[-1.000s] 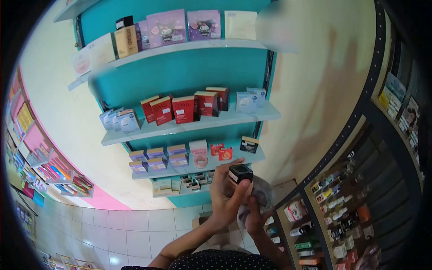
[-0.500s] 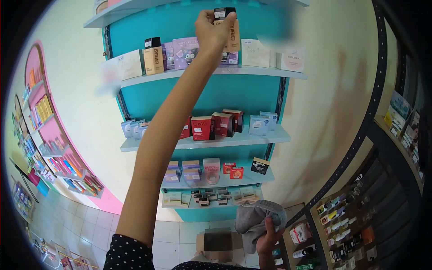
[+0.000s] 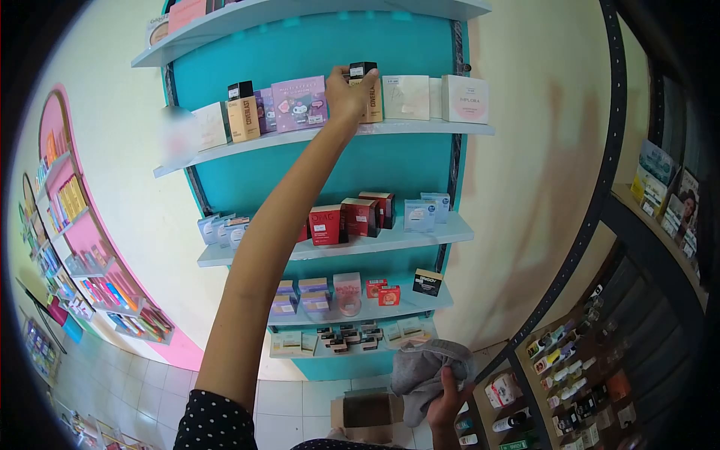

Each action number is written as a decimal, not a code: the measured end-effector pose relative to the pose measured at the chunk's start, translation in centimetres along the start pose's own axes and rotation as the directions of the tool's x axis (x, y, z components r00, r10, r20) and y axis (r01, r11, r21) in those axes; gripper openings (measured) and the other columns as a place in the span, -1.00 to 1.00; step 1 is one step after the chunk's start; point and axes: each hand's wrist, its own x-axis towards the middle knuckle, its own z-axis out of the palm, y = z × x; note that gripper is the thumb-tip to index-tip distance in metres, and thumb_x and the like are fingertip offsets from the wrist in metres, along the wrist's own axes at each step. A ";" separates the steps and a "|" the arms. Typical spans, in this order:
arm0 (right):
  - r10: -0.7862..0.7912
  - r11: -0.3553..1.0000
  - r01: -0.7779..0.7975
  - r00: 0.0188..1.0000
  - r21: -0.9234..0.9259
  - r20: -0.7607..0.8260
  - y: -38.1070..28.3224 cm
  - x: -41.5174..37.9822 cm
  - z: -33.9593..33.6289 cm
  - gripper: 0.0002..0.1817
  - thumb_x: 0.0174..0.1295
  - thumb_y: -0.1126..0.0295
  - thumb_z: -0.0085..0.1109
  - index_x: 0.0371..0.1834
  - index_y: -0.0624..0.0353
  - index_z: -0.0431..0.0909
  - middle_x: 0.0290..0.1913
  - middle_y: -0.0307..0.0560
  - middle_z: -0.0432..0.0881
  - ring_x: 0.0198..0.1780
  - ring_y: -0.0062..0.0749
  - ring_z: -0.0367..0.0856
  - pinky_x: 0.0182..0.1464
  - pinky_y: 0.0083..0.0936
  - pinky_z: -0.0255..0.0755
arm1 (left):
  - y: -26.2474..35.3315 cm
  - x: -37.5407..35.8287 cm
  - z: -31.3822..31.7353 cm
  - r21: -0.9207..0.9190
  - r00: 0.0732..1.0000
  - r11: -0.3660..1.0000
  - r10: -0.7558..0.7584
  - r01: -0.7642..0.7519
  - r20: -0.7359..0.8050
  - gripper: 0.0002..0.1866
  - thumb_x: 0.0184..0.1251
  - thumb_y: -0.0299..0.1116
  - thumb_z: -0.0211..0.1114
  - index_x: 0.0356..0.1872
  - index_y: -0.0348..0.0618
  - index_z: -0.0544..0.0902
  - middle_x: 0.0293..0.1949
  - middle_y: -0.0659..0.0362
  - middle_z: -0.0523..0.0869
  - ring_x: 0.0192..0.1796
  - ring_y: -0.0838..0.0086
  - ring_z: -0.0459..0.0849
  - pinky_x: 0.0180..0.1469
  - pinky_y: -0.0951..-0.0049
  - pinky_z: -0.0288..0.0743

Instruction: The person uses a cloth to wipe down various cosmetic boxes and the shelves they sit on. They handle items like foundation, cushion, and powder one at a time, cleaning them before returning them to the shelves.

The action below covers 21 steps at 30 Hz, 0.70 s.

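My left hand is closed around a beige and black Coverlast makeup box, upright at the upper shelf. Left of the hand stands a purple makeup box with a cartoon character on it. To the right of the held box are a white box and another pale box. Farther left, a matching Coverlast box stands on the same shelf. Low on the right, my right hand grips a crumpled grey cloth.
Lower shelves carry red boxes, light blue packs and a black box. An open cardboard box sits on the tiled floor. On the right, a dark-framed rack holds bottles; pink shelving stands at left.
My left hand has lowered the Coverlast box from above the other boxes down to the shelf, between the purple and white boxes. The right hand still holds the cloth. The view has shifted slightly.
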 end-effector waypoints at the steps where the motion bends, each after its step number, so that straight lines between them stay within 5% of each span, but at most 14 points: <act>1: 0.005 1.000 -0.005 1.000 0.003 0.011 0.0 0.0 0.0 -0.63 0.00 0.52 0.14 -0.19 0.25 0.17 -0.14 -0.06 0.37 -0.10 -0.45 0.34 -0.01 -0.48 0.23 | 0.0 -0.1 0.0 0.000 1.000 1.000 0.000 0.000 0.001 -0.53 -0.04 -0.20 0.32 -0.19 -0.31 0.38 -0.39 0.12 0.56 -0.36 0.52 0.55 -0.34 0.54 0.44; 10: 0.004 1.000 -0.004 1.000 -0.005 0.017 0.4 0.3 -0.4 -0.64 0.01 0.55 0.12 -0.18 0.23 0.17 -0.14 -0.06 0.37 -0.09 -0.45 0.34 -0.01 -0.47 0.24 | 1.2 -1.6 -0.8 -0.021 0.998 0.998 0.053 -0.052 0.034 -0.35 -0.05 -0.14 0.32 -0.03 -0.40 0.29 -0.23 -0.01 0.52 -0.24 0.41 0.55 -0.22 0.45 0.46; 13: 0.006 1.000 -0.007 1.000 0.006 0.017 0.5 0.4 -0.4 -0.65 0.01 0.55 0.12 -0.19 0.23 0.17 -0.14 -0.07 0.37 -0.09 -0.45 0.34 -0.02 -0.47 0.24 | 1.0 -2.4 -0.9 0.019 0.976 0.976 0.219 -0.219 -0.003 -0.37 -0.07 -0.25 0.32 -0.05 -0.45 0.27 -0.21 -0.10 0.52 -0.16 0.26 0.54 -0.10 0.35 0.39; 15: 0.000 1.000 0.000 1.000 0.010 0.021 0.6 0.5 -0.5 -0.65 0.01 0.55 0.12 -0.19 0.22 0.17 -0.14 -0.07 0.37 -0.10 -0.45 0.34 -0.02 -0.47 0.24 | 0.7 -2.9 -0.9 0.233 0.901 0.883 0.430 -0.408 -0.050 -0.35 -0.04 -0.27 0.28 0.00 -0.49 0.22 -0.08 -0.20 0.40 0.03 0.11 0.39 0.06 0.27 0.24; 19: 0.027 1.000 -0.027 1.000 -0.005 -0.006 0.2 0.6 -0.6 -0.65 0.01 0.54 0.13 -0.20 0.22 0.17 -0.13 -0.07 0.36 -0.10 -0.45 0.33 -0.03 -0.47 0.23 | 2.9 -7.0 -1.7 0.370 0.824 0.789 0.558 -0.490 -0.097 -0.37 0.00 -0.28 0.26 0.05 -0.45 0.22 0.00 -0.19 0.36 0.13 0.10 0.30 0.13 0.27 0.18; 21: 0.027 0.999 -0.028 0.999 -0.016 -0.026 0.2 0.8 -0.5 -0.65 0.01 0.54 0.13 -0.20 0.22 0.17 -0.13 -0.07 0.35 -0.10 -0.46 0.32 -0.03 -0.47 0.23 | 3.6 -7.8 -1.1 0.423 0.574 0.516 0.819 -0.745 0.012 -0.43 0.02 -0.37 0.22 0.06 -0.36 0.24 0.02 -0.19 0.33 0.16 0.04 0.24 0.15 0.22 0.12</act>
